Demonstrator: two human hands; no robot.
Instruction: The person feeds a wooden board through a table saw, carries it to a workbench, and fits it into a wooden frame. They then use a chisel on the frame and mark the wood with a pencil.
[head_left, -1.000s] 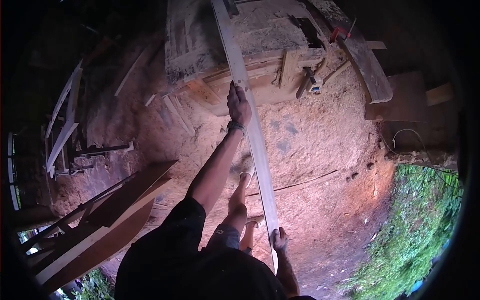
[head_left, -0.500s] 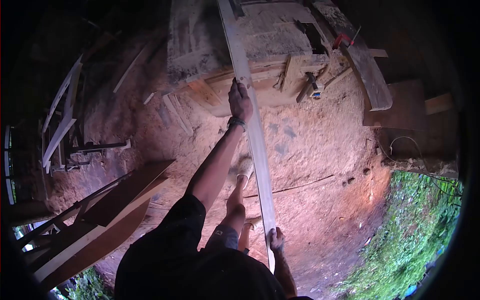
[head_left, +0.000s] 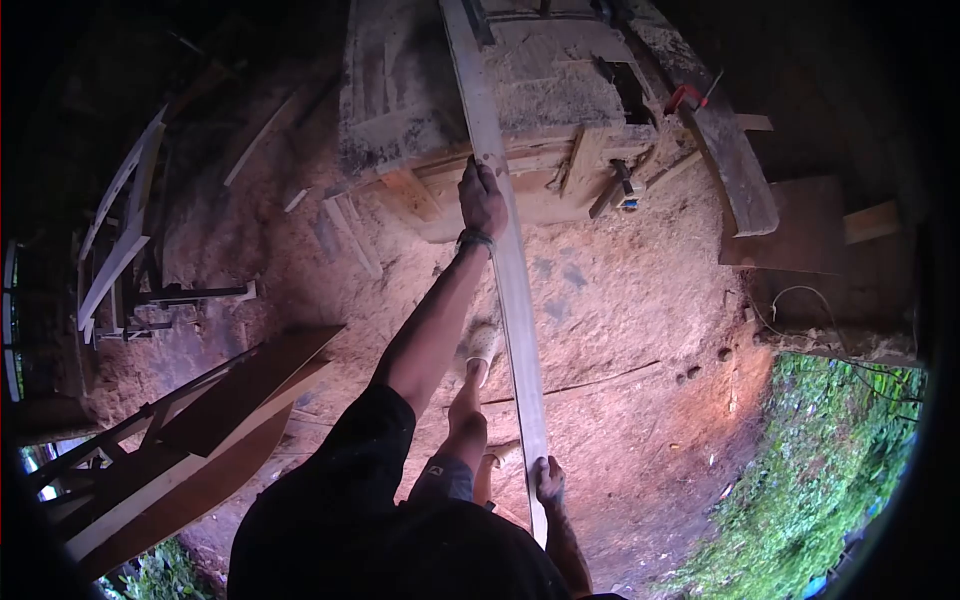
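Observation:
A long, narrow wooden plank (head_left: pixel 515 290) runs from close to my body out over the workbench (head_left: pixel 560 90). My left hand (head_left: pixel 483 202), with a band at the wrist, is closed around the plank's left edge, just short of the bench. Nearer to me, my right hand (head_left: pixel 550 482) grips the plank's right edge by its near end. The plank's far end passes out of the top of the view. A knot marks the wood just beyond my left hand.
Boards (head_left: pixel 240 400) lean on a frame at the lower left. A heavy beam (head_left: pixel 730 170) with a red clamp (head_left: pixel 686 97) juts out at the right. A hammer-like tool (head_left: pixel 622 180) is by the bench's front edge. Wood dust covers the ground; green plants (head_left: pixel 830 470) grow at the lower right.
The view has tilted slightly, so the bench sits a little lower in it. Both hands keep their places on the plank, and my foot appears slightly lower.

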